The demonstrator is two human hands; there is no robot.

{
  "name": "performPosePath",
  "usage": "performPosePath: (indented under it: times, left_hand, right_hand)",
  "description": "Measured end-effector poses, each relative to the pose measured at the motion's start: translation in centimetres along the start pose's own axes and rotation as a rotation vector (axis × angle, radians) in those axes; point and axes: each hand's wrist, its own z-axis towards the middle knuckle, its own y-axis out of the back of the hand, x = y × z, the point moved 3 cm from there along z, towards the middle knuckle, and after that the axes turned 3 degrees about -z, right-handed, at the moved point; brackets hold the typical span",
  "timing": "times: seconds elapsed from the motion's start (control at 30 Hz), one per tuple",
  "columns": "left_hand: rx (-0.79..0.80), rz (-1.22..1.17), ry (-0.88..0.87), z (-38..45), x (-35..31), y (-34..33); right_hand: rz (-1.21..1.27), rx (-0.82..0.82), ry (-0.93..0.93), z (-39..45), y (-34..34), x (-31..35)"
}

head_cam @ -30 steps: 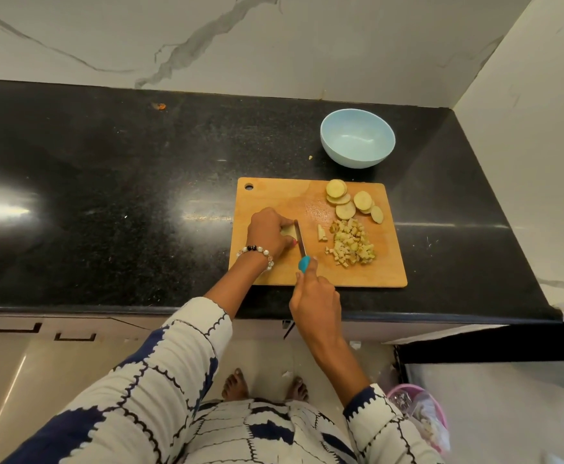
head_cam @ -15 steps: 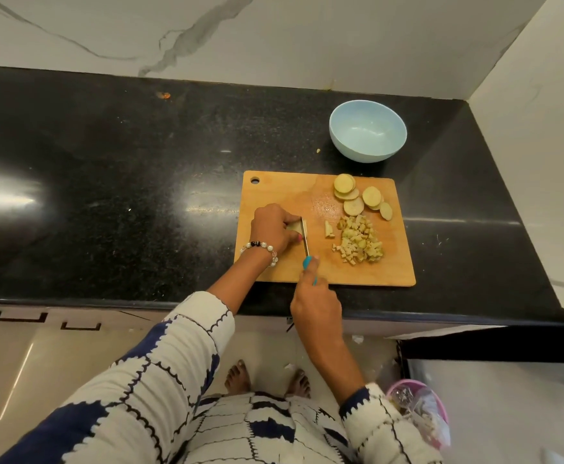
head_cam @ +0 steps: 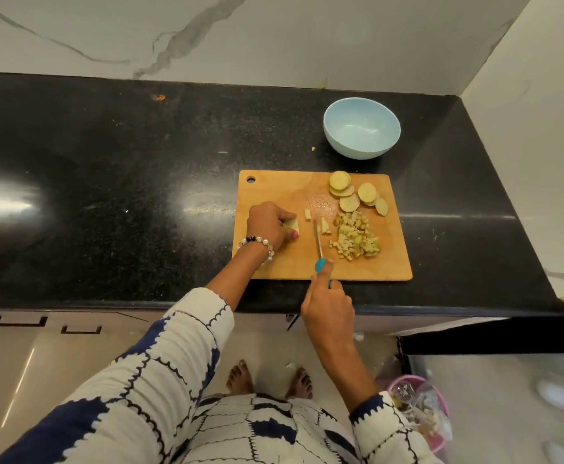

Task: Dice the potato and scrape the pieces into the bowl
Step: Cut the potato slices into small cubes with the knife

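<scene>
A wooden cutting board (head_cam: 274, 266) lies on the black counter. My left hand (head_cam: 269, 224) pinches a small potato piece (head_cam: 291, 225) against the board. My right hand (head_cam: 329, 306) grips the teal-handled knife (head_cam: 318, 246), whose blade points away from me, a little to the right of the held piece. Two cut strips (head_cam: 325, 226) lie beside the blade. A pile of diced potato (head_cam: 356, 236) sits right of the knife, and several round slices (head_cam: 354, 194) lie at the board's far right corner. The light blue bowl (head_cam: 361, 128) behind the board looks empty.
The black granite counter (head_cam: 106, 195) runs far to the left, with a small orange scrap (head_cam: 159, 97) near the marble back wall. A side wall closes off the right. A pink bin (head_cam: 421, 413) with a plastic bag stands on the floor beside my bare feet.
The knife has moved right, away from the piece under my left hand, and cut strips now lie beside the blade. The view has shifted slightly.
</scene>
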Motion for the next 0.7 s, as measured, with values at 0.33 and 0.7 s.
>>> performPosePath:
  times: [0.33,0.7]
  left_hand:
    - [-0.024,-0.028,0.013,-0.2,0.0,-0.2]
    - [-0.033,-0.039,0.014,-0.4,0.3,-0.2]
  right_hand:
    - [0.085,-0.007,0.024,2.3,-0.3,1.2]
    - [0.117,-0.059,0.018,0.9,0.2,0.2]
